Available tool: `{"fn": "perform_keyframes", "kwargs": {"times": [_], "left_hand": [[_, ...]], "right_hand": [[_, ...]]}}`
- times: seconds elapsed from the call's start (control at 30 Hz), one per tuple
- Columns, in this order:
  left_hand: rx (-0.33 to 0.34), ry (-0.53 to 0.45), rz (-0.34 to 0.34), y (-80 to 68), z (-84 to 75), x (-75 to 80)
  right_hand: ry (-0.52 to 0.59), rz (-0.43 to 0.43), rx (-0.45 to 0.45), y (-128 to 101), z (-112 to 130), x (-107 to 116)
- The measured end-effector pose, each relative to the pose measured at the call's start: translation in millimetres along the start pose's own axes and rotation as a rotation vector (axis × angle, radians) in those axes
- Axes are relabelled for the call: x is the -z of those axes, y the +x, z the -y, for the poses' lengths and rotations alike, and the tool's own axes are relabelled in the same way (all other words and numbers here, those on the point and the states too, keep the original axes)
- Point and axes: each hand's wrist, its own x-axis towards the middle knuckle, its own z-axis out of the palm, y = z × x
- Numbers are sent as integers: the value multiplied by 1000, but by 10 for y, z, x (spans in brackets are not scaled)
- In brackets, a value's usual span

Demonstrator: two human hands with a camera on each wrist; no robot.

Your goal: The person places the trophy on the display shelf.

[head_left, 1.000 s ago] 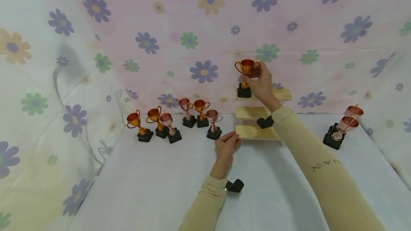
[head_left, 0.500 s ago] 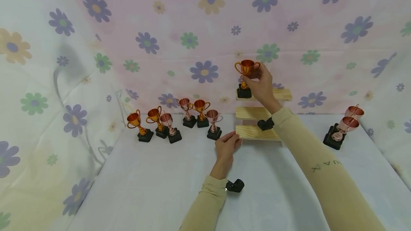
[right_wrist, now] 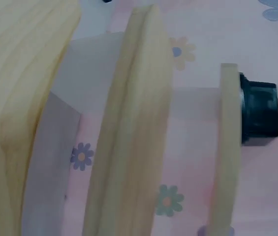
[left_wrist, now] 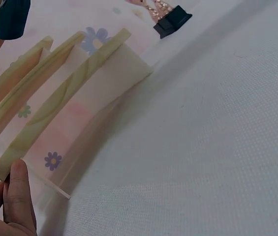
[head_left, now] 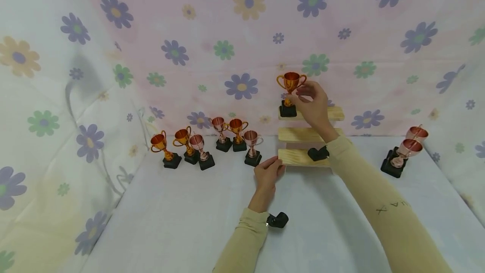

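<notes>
A gold trophy (head_left: pixel 290 92) stands on its black base at the left end of the top step of a wooden rack (head_left: pixel 310 135), just inside the step's left edge. The right hand (head_left: pixel 313 104) sits just right of the cup, fingers loosely curled toward it; in the head view the fingertips look a hair off the cup and handle, so the hand seems to have let go, though a light touch cannot be ruled out. To the right of the hand the top step is bare wood out to its right edge. The two lower steps are bare where they show.

The left hand (head_left: pixel 267 172) pinches the left end of the bottom step, thumb on top and fingers below, as the left wrist view shows (left_wrist: pixel 12 194). The rack stands against the flowered cloth (head_left: pixel 242 33) at the back of the white table (head_left: pixel 189 222).

Left of the rack six small trophies (head_left: pixel 206 141) stand in a loose row near the back edge; the nearest, a pink one, is close to the left hand. Two more pink trophies (head_left: pixel 405 151) stand well to the right. The front of the table, between the arms and on either side, is open.

The right sleeve (head_left: pixel 390 210) bears small dark letters, upside down in the head view, too unclear to read.
</notes>
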Motion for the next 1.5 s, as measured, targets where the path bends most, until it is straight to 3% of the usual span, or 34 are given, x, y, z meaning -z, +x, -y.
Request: {"fn": "perform_keyframes", "kwargs": {"times": [0.2,0.37,0.5,0.67,0.77,1.0,1.2,1.33,1.5], "left_hand": [[12,-8,-6,10,18,-12],[12,-7,-9,22,9,-33],[10,-4,-16,26,-22,-37],[14,-8,-14,41,-39,-25],[25,-13,-13,41,-37,-22],[29,-12,-12,36,-25,-19],[37,-2,-29,23,-26,-10],[39,12,-29,23,-12,-2],[49,31,-24,6,-8,-13]], "right_hand": [[-16,6,-21,57,144,311],[15,-51,30,87,512,644],[-3,-140,85,23,761,938],[7,-328,91,-136,840,1324],[-23,-423,77,-275,794,1548],[-400,-539,-65,-673,538,1951],[-491,-690,-198,-1037,330,2062],[-514,-707,-294,-1275,111,2166],[-529,-715,-319,-1495,-177,2277]]}}
